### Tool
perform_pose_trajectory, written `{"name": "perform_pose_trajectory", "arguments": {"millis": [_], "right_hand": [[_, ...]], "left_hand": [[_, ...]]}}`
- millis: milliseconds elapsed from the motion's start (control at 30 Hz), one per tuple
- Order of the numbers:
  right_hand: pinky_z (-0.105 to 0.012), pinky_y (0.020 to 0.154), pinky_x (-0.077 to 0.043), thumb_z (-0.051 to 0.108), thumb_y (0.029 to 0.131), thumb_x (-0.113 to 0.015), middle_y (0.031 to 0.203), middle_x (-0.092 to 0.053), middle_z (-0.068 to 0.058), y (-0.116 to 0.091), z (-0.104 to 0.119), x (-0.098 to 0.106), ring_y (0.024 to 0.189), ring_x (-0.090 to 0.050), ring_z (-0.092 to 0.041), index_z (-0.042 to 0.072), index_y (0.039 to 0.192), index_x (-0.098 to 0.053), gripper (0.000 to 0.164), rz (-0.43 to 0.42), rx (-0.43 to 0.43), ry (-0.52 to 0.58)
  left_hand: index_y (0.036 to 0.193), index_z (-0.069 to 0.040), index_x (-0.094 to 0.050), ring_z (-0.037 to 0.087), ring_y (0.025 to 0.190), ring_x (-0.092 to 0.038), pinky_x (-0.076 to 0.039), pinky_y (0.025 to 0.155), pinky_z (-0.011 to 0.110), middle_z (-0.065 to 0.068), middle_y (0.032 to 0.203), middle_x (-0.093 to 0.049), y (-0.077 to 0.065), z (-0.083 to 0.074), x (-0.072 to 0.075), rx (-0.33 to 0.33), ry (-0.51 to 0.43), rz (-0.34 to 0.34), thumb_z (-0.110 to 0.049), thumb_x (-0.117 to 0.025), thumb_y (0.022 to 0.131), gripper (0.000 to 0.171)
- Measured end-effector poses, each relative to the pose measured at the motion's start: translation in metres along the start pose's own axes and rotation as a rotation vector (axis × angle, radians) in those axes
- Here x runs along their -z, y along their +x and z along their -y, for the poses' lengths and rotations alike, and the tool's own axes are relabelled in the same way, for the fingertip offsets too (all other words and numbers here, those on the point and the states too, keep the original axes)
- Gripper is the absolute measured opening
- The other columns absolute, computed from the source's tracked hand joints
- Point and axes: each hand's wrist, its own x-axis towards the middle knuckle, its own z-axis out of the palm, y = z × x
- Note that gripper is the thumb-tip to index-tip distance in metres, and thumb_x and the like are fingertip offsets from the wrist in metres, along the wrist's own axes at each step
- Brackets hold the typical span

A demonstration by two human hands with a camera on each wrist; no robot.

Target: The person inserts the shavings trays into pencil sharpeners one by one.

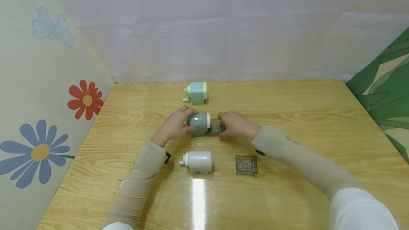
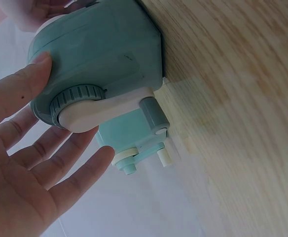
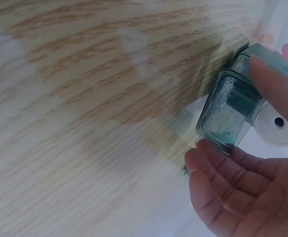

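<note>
A dark green crank pencil sharpener [image 1: 198, 123] stands mid-table. My left hand [image 1: 174, 125] grips its crank end, thumb on one side and fingers on the other; the left wrist view shows the pale crank arm [image 2: 102, 112] beside those fingers. My right hand [image 1: 238, 124] pinches the sharpener's clear shavings drawer [image 1: 216, 127], which sticks out on the right with shavings inside. In the right wrist view, thumb and fingers hold the drawer [image 3: 225, 111] at opposite sides. Closer to me lies a white pencil sharpener [image 1: 199, 161], and right of it a separate shavings drawer [image 1: 246, 165] with shavings.
A mint pencil sharpener [image 1: 198, 93] stands farther back on the wooden table [image 1: 297, 116]. A small white object [image 1: 121, 184] is partly hidden by the left forearm. A pale curtain [image 1: 223, 38] hangs behind the table, and a flower-painted wall [image 1: 41, 91] borders the left.
</note>
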Motion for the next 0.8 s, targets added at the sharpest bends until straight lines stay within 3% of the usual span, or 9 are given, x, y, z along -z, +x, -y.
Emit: {"name": "perform_pose_trajectory", "arguments": {"millis": [800], "right_hand": [[-0.037, 0.077, -0.051, 0.034, 0.069, -0.079, 0.098, -0.061, -0.017, 0.0083, 0.0026, -0.0052, 0.086, -0.059, -0.027, -0.007, 0.113, -0.052, 0.066, -0.006, -0.005, 0.016]], "left_hand": [[0.124, -0.003, -0.051, 0.024, 0.101, -0.054, -0.048, 0.085, 0.036, 0.012, 0.118, -0.052, 0.0001, -0.0007, 0.0011, 0.025, -0.011, 0.012, -0.014, -0.072, 0.078, 0.052]]}}
